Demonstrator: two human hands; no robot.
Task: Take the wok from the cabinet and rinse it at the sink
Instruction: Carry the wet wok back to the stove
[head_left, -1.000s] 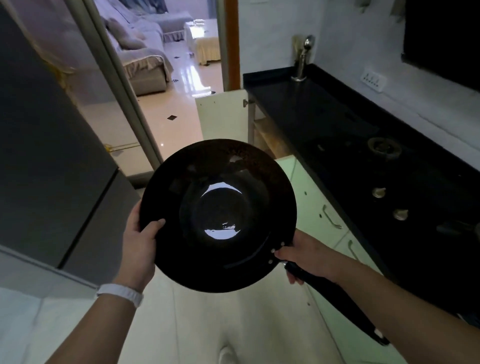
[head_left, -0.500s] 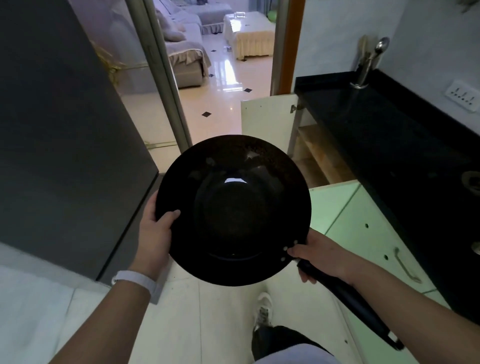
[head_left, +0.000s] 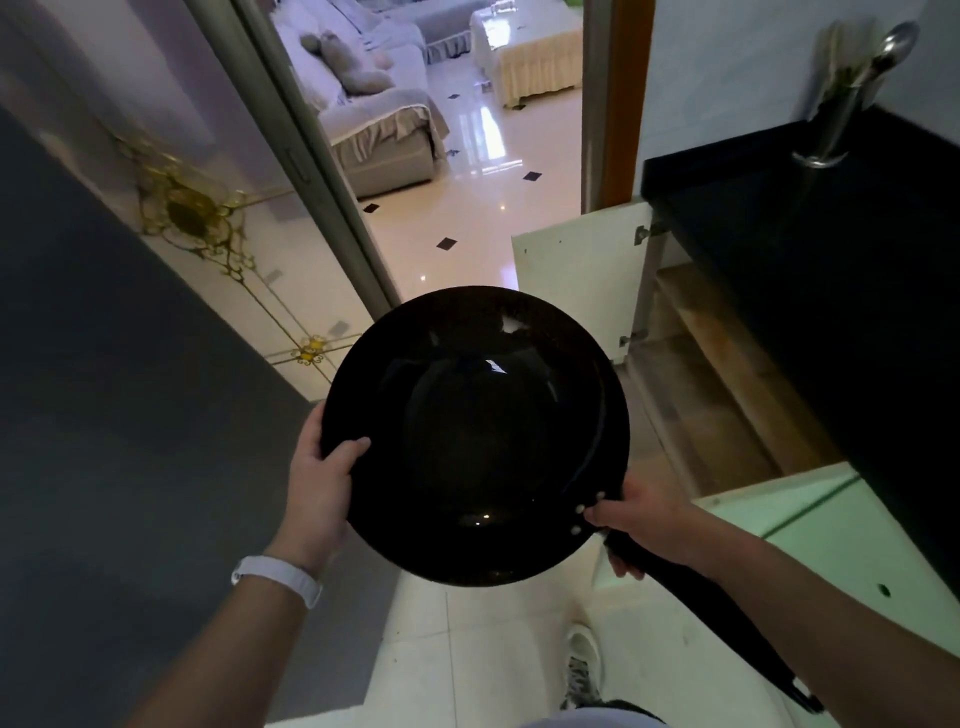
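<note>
Two hands on one round black metal wok (head_left: 475, 436), carried in mid-air above the pale tiled floor (head_left: 467, 649), bowl side up and clear of any surface. Left hand (head_left: 319, 480) closed over the wok's left rim, thumb lying inside the bowl, remaining fingers hidden beneath; white band (head_left: 275, 578) on that wrist. Right hand (head_left: 636, 527) wrapped around the long black handle (head_left: 727, 629) just behind the three pale rivets, handle trailing back under the forearm.

First stage judged complete: wok out of storage, white cabinet door (head_left: 579, 280) swung open at the near end of the dark tabletop (head_left: 831, 270), wooden shelves (head_left: 717, 374) exposed behind it. Whether this was the wok's compartment: not determinable.

Second stage judged not yet begun: wok interior glossy with small reflected highlights, no running water visible. Curved steel tap (head_left: 852, 98) upright at the far corner of the tabletop, well apart from the wok; sink basin itself lost in the dark surface and not distinguishable.

Remaining, by judgement: carry to the tap, lowering over the basin, rinsing. Cabinet door open across the likely path.
</note>
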